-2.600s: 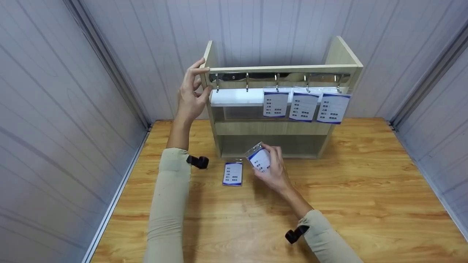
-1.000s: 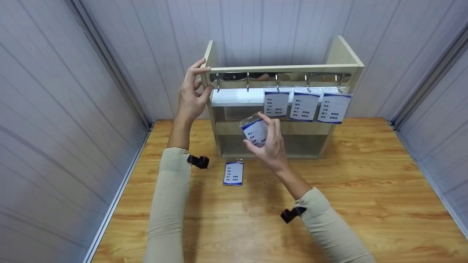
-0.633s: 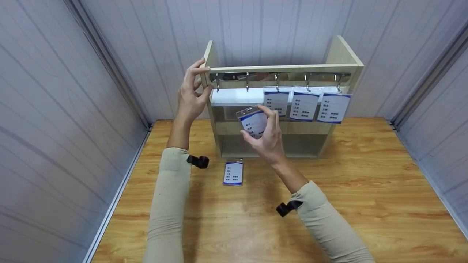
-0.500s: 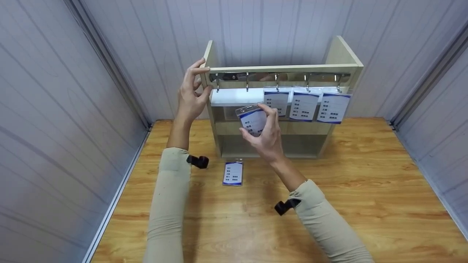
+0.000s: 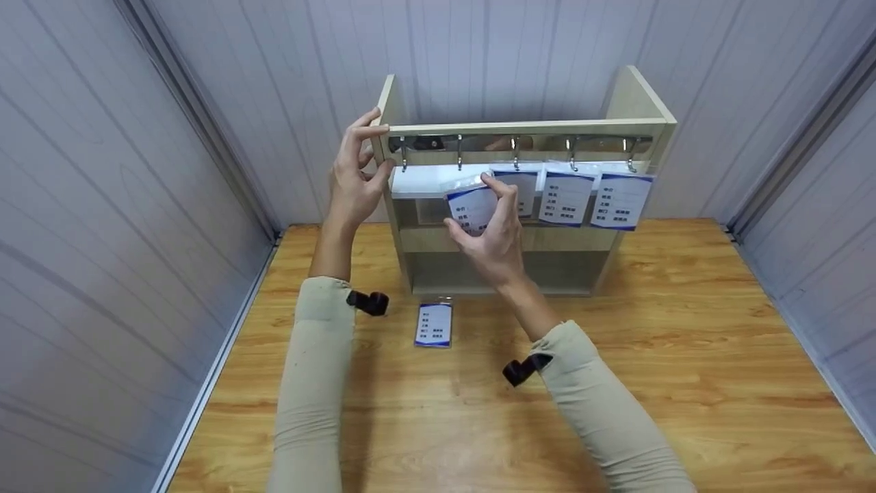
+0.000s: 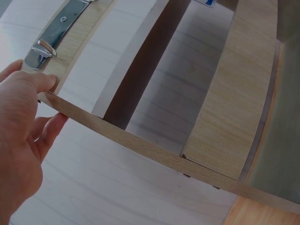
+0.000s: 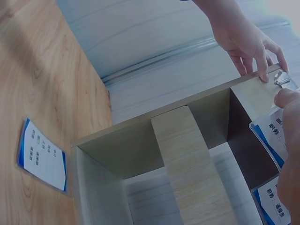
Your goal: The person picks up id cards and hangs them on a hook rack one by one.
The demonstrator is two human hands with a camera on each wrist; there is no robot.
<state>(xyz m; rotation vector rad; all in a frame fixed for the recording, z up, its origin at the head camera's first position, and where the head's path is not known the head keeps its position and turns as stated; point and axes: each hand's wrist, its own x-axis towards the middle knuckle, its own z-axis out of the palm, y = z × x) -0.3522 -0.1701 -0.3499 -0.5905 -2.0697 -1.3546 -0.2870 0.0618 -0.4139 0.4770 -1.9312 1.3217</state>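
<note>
You wear a long-sleeved top in a light beige colour, and both sleeves look the same. Your left sleeve (image 5: pixel 311 383) reaches down to the wrist and fits close on the forearm, with soft folds in the cloth near the cuff. Your right sleeve (image 5: pixel 609 418) has the same plain beige cloth, without print or marking that I can see. On each wrist you carry a small black device: the left wrist mount (image 5: pixel 368 302) sits at the cuff edge, and the right wrist mount (image 5: pixel 524 368) sticks out from the cuff in the same way. Your left hand (image 5: pixel 354 179) and your right hand (image 5: pixel 494 236) are bare, without gloves.
</note>
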